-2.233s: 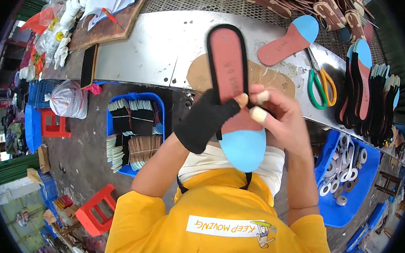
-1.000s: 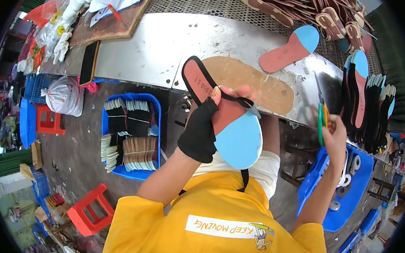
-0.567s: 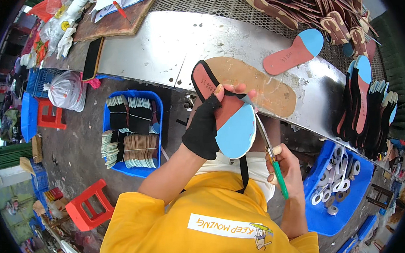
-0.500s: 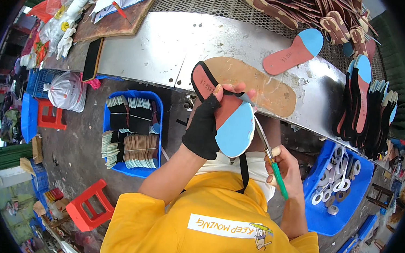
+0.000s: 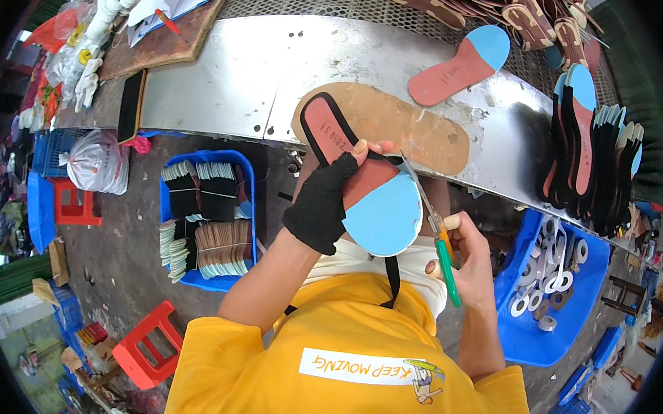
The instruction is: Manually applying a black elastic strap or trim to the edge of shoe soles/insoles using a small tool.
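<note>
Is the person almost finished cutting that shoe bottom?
Can't tell how near. In hand: the left hand holds a red-and-blue sole; the right hand works scissors along its edge. One sole lies on the metal table; more stand in a row.

Gloved left hand [image 5: 324,207] raised with closed grip, bare right hand [image 5: 467,255] lower, fingers curled shut

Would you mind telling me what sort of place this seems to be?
Most likely a shoe-making workshop. The left hand holds a sandal sole while the right hand works scissors along its edge; finished soles line the metal workbench.
</note>
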### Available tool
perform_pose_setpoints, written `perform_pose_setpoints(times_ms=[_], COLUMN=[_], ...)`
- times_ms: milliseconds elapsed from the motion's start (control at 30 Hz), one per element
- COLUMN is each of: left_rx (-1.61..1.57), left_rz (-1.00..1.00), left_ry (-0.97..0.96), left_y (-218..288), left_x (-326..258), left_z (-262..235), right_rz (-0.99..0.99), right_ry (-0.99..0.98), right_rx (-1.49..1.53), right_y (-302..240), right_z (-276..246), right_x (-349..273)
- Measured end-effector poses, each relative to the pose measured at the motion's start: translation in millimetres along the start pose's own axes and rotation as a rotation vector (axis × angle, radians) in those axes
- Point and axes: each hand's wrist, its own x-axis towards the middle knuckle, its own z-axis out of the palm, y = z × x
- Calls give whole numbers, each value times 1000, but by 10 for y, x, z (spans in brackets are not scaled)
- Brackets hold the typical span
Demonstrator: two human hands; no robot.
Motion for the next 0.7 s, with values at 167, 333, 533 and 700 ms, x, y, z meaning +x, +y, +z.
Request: perform_pose_setpoints(times_ms=[167, 333, 533, 700], left_rx=[206, 246, 145, 189], left_rz=[43, 238, 278, 329], left_ry=[-7, -124, -303, -340], left_y=[68, -14, -55, -56], left_x=[17, -26, -39, -35], left_z=[26, 96, 227, 230], right_rz=[36, -2, -71, -183], right_ry=[126, 557, 657, 556], right_rx=[-148, -592, -1036, -513], right_y=[61, 125, 306, -191], right_z=[-264, -871, -1111, -560], right_x=[-41, 383, 663, 491])
